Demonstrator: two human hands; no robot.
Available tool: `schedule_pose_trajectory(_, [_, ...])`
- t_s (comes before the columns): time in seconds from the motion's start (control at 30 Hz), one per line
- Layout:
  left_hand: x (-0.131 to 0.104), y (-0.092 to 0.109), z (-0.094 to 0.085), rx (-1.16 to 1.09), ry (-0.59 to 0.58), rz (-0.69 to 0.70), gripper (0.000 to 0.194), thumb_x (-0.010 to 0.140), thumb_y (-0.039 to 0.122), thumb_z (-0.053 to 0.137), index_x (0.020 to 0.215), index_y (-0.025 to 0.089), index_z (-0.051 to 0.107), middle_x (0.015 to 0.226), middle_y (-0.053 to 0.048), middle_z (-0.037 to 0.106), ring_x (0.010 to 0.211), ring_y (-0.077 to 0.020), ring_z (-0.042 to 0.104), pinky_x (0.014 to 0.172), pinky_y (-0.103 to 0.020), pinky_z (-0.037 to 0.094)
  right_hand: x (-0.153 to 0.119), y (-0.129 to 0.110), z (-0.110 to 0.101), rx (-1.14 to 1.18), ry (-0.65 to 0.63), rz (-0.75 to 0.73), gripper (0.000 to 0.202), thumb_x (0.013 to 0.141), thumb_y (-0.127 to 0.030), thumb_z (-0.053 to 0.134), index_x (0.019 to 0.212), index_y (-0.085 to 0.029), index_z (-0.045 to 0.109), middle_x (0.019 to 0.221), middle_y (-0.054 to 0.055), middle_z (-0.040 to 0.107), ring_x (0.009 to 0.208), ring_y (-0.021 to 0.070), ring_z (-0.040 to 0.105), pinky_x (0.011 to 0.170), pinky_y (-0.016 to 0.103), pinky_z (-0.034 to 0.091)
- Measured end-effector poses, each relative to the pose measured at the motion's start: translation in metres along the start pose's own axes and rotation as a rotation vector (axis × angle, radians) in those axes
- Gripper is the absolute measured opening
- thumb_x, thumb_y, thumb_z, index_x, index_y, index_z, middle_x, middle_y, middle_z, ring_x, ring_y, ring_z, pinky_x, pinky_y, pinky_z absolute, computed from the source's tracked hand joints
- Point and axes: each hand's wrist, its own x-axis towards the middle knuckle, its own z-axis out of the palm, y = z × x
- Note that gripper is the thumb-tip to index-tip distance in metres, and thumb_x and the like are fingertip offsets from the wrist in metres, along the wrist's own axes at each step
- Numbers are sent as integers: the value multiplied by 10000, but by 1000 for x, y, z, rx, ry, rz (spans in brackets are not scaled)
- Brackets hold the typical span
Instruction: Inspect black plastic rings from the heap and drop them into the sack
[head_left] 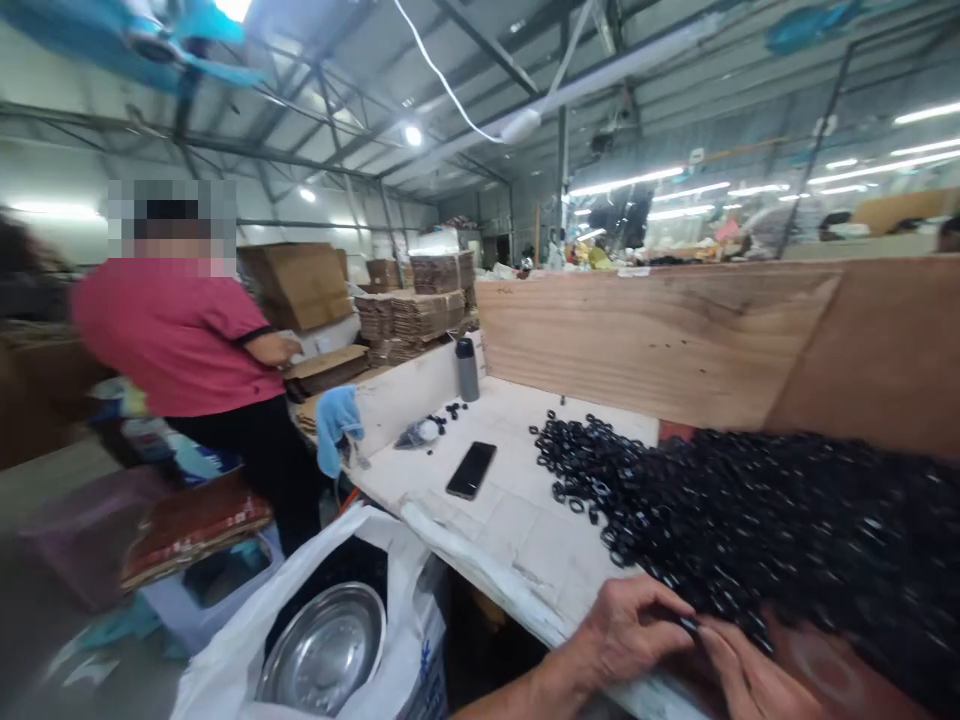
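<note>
At the table's front edge my left hand (pixel 634 625) is closed in a pinch, thumb and fingers round a small black piece (pixel 686 625). My right hand (pixel 757 680) meets it there, its fingers pressed together at the same piece; most of this hand is cut off by the lower frame edge. The piece looks like one of the black rings, though the fingers hide most of it. Just beyond both hands a large heap of small black rings (pixel 750 510) covers the right side of the table, with loose ones along its left edge.
A phone (pixel 472 470) lies on the white tabletop (pixel 517 530), a dark bottle (pixel 466 370) behind it. Wooden boards (pixel 645 340) wall the back. A white sack (pixel 225 650) holding a metal bowl (pixel 326 650) stands at lower left; a person in a red shirt (pixel 172 340) is beyond.
</note>
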Motion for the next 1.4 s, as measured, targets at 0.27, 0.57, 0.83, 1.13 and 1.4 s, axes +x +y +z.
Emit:
schedule_pose_trajectory(0.27, [6,-10,-2,-49,-71,-2,229,811,246,685,1021,163,719,1006,-71,712,941,-194,663,878,-305,517,8,-23,-9,29,-263,363,387,997,-344,442,668,-202,589,570,12,566,518,149,547,557,265,439])
schedule_pose_trajectory(0.57, [4,-8,-2,-98,-105,-27,207,834,232,656,1027,166,691,1028,-67,692,948,-186,655,873,-303,520,5,-23,-12,152,-220,469,153,922,-309,586,842,-183,620,715,8,582,592,134,522,579,251,412])
schedule_pose_trajectory(0.83, [5,-8,-1,-124,-119,-73,216,817,269,687,1003,159,684,1006,-67,700,925,-188,665,860,-305,531,8,-23,-14,252,-172,488,94,916,-238,557,972,-193,618,828,33,623,698,161,576,669,265,450])
schedule_pose_trajectory(1.13, [1,-5,4,149,-127,243,167,872,237,625,1012,177,692,1051,-88,713,1029,-213,656,963,-376,512,13,-32,-10,358,-268,855,391,969,-355,420,624,-199,521,561,-13,536,536,132,503,543,238,382])
schedule_pose_trajectory(1.4, [-17,5,9,-106,-75,-159,240,811,301,693,992,144,668,950,-57,719,870,-189,682,839,-321,555,-3,-47,-11,317,-99,700,192,954,-325,492,896,-195,620,723,14,614,612,143,562,588,243,432])
